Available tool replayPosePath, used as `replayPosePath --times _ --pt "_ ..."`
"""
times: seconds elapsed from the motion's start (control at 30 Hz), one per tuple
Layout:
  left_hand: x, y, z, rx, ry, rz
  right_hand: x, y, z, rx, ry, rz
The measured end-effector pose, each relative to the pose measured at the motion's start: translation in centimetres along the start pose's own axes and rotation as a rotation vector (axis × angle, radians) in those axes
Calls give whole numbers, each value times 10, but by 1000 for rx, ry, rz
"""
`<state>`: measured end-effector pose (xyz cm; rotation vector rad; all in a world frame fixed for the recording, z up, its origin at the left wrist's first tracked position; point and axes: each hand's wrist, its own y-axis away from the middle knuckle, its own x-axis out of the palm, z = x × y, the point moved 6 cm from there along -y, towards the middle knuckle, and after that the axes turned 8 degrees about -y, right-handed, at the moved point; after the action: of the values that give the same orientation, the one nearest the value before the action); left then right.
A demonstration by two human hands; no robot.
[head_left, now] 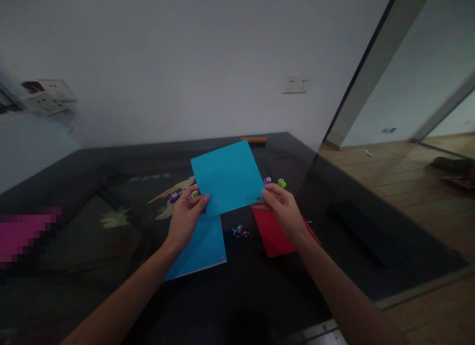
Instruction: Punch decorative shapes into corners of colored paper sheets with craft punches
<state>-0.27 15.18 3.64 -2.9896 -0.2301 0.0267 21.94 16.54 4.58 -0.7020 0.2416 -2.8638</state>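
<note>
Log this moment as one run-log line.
left hand: holds blue sheet | right hand: holds its other edge | below: red sheet, paper dots

blue paper sheets (227, 177): 2 | red sheet (273, 232): 1 | orange bar (253, 139): 1 | wall sockets (296, 84): 2

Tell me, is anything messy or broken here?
A little. Tiny coloured paper bits lie scattered on the black table. The blue sheet, held by the left hand and right hand, has a small notch missing at its right edge.
</note>
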Motion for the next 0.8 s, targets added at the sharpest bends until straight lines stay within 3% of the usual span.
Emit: replayPosePath --times 0.43,0.8 --pt "-1 7 -16 83 -157 -67 -12 -5 -12 35 260 -40" --pt "-6 2 -14 128 -163 -57 -14 -9 -3 91 190 -29"
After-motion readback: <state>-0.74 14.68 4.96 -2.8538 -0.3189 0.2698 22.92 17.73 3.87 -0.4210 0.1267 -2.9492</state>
